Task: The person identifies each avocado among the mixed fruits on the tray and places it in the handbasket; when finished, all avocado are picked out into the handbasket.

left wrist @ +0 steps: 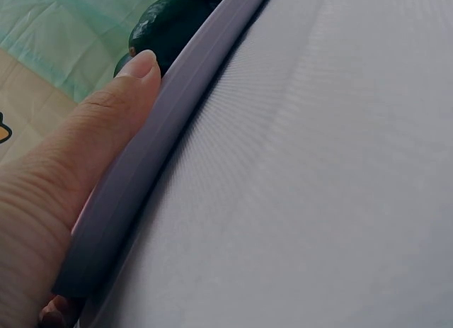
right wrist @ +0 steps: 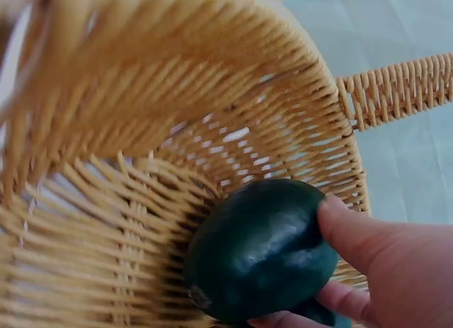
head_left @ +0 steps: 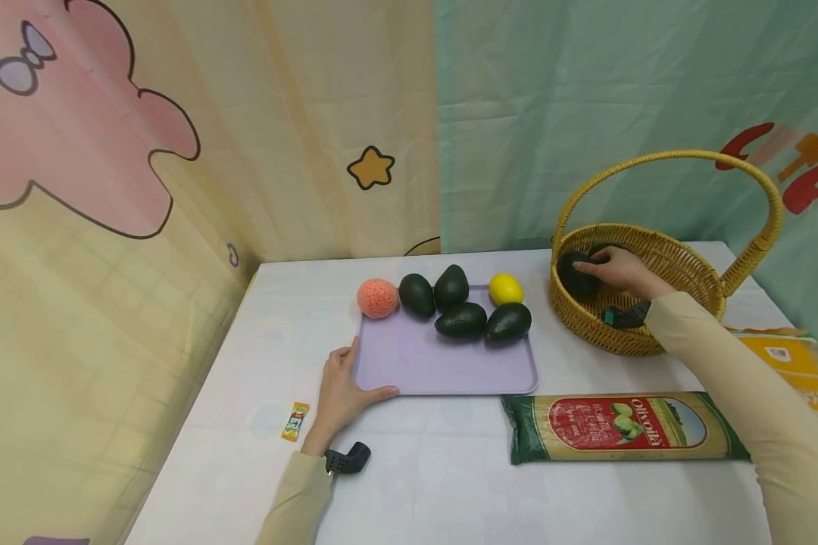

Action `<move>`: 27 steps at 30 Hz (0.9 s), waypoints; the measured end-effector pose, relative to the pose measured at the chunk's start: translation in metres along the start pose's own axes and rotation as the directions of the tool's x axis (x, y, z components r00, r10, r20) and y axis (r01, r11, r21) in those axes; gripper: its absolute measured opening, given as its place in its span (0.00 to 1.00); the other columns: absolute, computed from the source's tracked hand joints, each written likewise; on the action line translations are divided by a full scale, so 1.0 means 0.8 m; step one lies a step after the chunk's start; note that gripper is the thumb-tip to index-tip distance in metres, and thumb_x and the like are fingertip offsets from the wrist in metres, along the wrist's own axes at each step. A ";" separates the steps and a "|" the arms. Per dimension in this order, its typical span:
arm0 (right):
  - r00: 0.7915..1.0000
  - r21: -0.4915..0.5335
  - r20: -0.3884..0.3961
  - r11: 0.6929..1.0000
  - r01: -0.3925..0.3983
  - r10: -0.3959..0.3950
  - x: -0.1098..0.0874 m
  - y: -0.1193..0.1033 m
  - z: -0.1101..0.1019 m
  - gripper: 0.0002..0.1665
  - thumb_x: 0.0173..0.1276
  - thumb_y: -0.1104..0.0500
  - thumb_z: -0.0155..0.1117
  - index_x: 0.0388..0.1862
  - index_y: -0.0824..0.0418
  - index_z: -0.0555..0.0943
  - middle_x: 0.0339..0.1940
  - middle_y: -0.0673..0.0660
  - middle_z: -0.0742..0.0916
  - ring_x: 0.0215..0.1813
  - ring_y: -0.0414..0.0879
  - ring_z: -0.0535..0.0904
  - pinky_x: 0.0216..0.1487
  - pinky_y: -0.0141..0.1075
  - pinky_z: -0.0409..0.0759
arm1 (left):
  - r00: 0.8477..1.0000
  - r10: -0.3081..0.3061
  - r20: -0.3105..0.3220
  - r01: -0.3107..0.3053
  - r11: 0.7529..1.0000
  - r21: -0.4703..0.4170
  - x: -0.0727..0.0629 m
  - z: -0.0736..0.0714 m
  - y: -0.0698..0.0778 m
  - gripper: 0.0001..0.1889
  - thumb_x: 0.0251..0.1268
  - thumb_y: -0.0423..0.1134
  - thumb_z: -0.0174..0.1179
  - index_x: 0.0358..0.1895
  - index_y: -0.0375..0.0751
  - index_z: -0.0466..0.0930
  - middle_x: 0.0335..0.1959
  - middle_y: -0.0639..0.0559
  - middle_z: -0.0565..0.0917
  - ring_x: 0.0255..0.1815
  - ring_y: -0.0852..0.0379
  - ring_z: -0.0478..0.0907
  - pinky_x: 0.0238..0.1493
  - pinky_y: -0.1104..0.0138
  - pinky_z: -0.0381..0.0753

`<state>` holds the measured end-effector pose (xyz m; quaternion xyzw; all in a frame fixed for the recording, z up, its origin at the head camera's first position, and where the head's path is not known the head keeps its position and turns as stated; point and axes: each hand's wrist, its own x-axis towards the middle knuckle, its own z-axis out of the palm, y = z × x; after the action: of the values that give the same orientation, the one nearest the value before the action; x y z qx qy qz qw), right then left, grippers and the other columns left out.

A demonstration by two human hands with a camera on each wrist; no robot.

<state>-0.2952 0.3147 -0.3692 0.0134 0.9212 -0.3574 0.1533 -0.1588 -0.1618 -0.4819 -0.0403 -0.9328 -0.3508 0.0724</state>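
Note:
Inside the wicker basket (head_left: 627, 344), my right hand (head_left: 620, 271) grips a dark green avocado (right wrist: 258, 250) between thumb and fingers. Part of another dark avocado (right wrist: 315, 312) shows beneath it, mostly hidden. My left hand (head_left: 341, 390) rests at the near left corner of the lilac tray (head_left: 416, 367), its thumb (left wrist: 117, 108) straight along the front rim and its fingers along the left side. Several avocados (head_left: 461, 322) lie on the tray's far half. A bumpy coral-pink ball (head_left: 378, 298) sits at its far left corner, a lemon (head_left: 506, 289) at the far right.
A long pasta packet (head_left: 627, 428) lies in front of the basket, its right end near my right sleeve. An orange-yellow package (head_left: 794, 371) is at the right edge. Left of my left wrist is a small candy wrapper (head_left: 295, 421). The basket's tall handle (head_left: 668, 155) arches over it.

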 end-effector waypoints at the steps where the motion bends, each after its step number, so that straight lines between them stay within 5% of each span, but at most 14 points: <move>1: 1.000 -0.011 -0.008 1.000 0.004 -0.004 0.000 0.001 0.000 0.49 0.71 0.38 0.50 0.67 0.80 0.55 0.61 0.79 0.64 0.54 0.67 0.70 0.50 0.54 0.73 | 1.000 -0.001 0.001 0.001 1.000 0.000 0.000 0.000 0.000 0.63 0.32 0.62 0.76 0.73 0.36 0.53 0.60 0.36 0.64 0.59 0.42 0.61 0.58 0.51 0.63; 17: 1.000 0.047 0.011 0.999 0.023 -0.023 -0.012 0.006 -0.014 0.50 0.71 0.36 0.47 0.68 0.79 0.55 0.58 0.80 0.70 0.52 0.68 0.74 0.49 0.55 0.75 | 1.000 -0.008 0.004 0.008 1.000 0.001 0.001 0.002 -0.003 0.63 0.33 0.63 0.75 0.74 0.37 0.53 0.60 0.37 0.63 0.59 0.43 0.61 0.58 0.52 0.63; 27: 0.986 0.109 -0.152 0.990 0.088 -0.071 -0.052 -0.002 -0.010 0.51 0.68 0.30 0.43 0.68 0.74 0.60 0.59 0.74 0.70 0.59 0.68 0.67 0.59 0.60 0.62 | 1.000 -0.010 0.008 0.010 1.000 0.004 0.002 0.000 -0.001 0.63 0.34 0.64 0.75 0.74 0.36 0.52 0.60 0.36 0.63 0.59 0.43 0.61 0.58 0.52 0.64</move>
<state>-0.2581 0.3222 -0.3501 0.0119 0.9075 -0.4141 0.0692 -0.1603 -0.1625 -0.4825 -0.0367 -0.9340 -0.3489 0.0670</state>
